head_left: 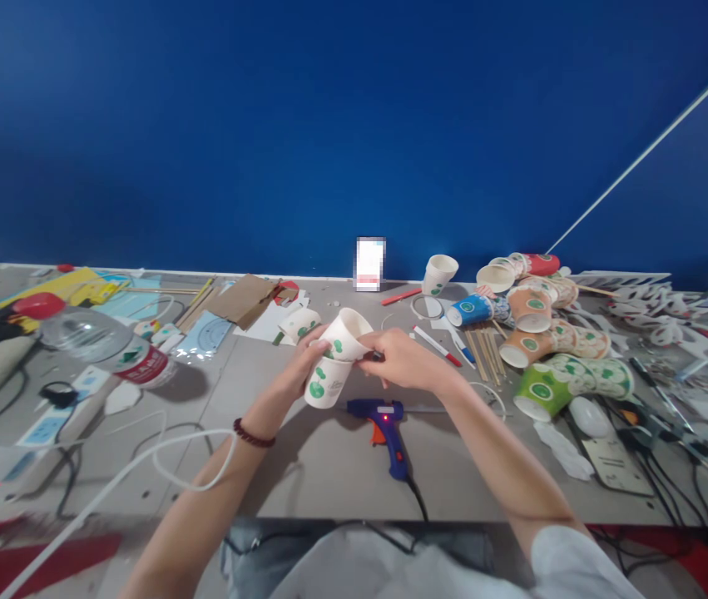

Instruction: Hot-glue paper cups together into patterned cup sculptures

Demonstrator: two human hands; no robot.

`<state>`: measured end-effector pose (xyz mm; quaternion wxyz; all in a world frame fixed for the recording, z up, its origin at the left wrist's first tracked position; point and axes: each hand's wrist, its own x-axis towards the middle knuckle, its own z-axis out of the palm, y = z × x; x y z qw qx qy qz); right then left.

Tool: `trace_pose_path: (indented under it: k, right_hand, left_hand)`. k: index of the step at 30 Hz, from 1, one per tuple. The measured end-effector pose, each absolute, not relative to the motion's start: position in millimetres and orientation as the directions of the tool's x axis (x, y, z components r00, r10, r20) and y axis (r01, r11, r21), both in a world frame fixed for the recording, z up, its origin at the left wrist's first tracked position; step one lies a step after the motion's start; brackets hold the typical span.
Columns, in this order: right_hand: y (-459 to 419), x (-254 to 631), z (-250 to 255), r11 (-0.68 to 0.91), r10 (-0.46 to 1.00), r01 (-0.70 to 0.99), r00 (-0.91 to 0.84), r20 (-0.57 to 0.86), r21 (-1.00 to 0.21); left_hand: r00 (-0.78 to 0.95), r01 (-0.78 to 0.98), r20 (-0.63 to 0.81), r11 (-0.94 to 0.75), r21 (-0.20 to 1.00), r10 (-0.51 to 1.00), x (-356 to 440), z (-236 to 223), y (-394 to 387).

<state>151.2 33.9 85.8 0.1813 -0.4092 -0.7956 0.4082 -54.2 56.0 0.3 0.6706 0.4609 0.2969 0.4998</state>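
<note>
My left hand [307,363] is wrapped round a pair of white paper cups with green leaf prints. The lower cup [327,381] hangs tilted, and the upper paper cup [342,337] sits at an angle against it, its mouth facing up and right. Closed fingers of my right hand [398,358] pinch the right side of the upper cup near the rim; their tips are partly hidden. Just below, a blue glue gun [384,416] with an orange trigger and a lit red light lies on the table. Behind my left hand, another leaf-print paper cup [299,325] lies on its side.
Stacked coloured cups [537,387] and a white cup [439,274] stand or lie at right and back. Pens [438,345] and wooden sticks [484,356] lie nearer. Left are a plastic bottle [101,339], cardboard [250,299], a power strip [65,408] and a white cable [141,456].
</note>
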Motion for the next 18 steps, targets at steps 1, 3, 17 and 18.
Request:
trace_pose_path:
  k: [1, 3, 17, 18]
  right_hand:
    - [33.9, 151.0, 85.3, 0.332, 0.798, 0.498, -0.601, -0.043, -0.801]
    - [34.0, 150.4, 84.4, 0.338, 0.794, 0.489, -0.607, -0.036, -0.804]
    - [33.6, 146.3, 82.6, 0.450, 0.789, 0.503, -0.611, 0.065, -0.738]
    - [33.6, 146.0, 82.2, 0.459, 0.788, 0.506, -0.611, 0.072, -0.731]
  left_hand:
    - [0.325, -0.398, 0.062, 0.077, 0.914, 0.944, -54.4, 0.2, 56.2]
    - [0.330, -0.404, 0.055, 0.088, 0.911, 0.942, -54.8, 0.5, 56.4]
    - [0.318, -0.365, 0.030, 0.093, 0.926, 0.948, -56.9, 3.4, 57.4]
    - [0.322, -0.368, 0.032, 0.094, 0.925, 0.946, -56.9, 3.5, 57.4]
